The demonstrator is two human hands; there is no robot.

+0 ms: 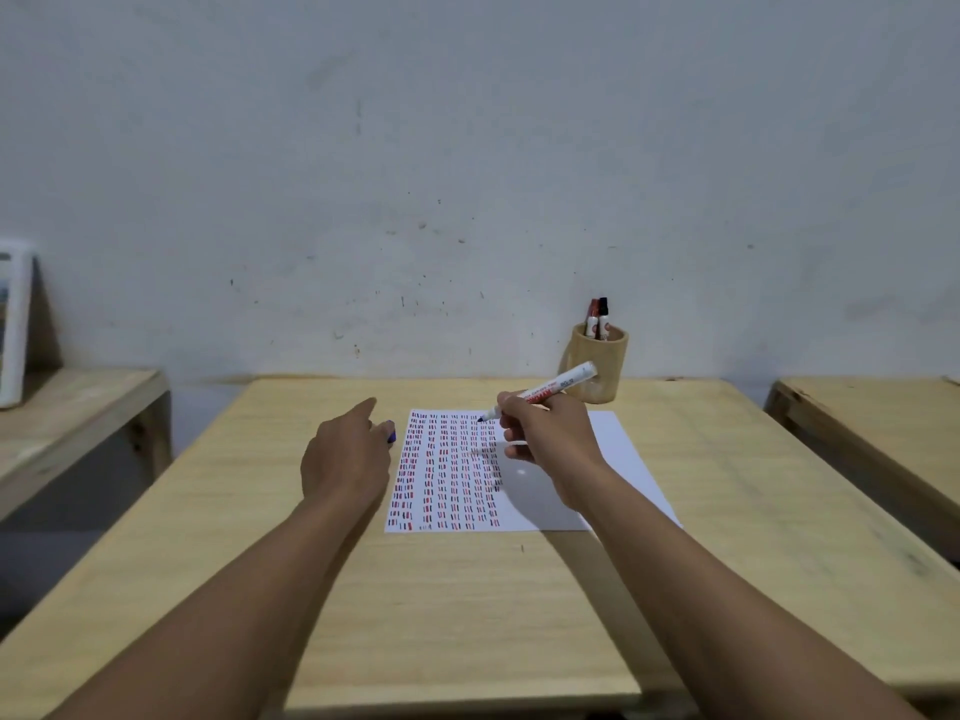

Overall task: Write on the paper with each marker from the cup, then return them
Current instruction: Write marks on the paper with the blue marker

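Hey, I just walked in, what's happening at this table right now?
A person sits at a light wooden table, writing on a white sheet of paper already covered in columns of short red and dark dashes. The right hand holds an uncapped white-barrelled marker, its tip at the top of the sheet. The left hand rests beside the paper, holding what looks like a small blue cap. Two more capped markers stand in a tan wooden cup at the far edge.
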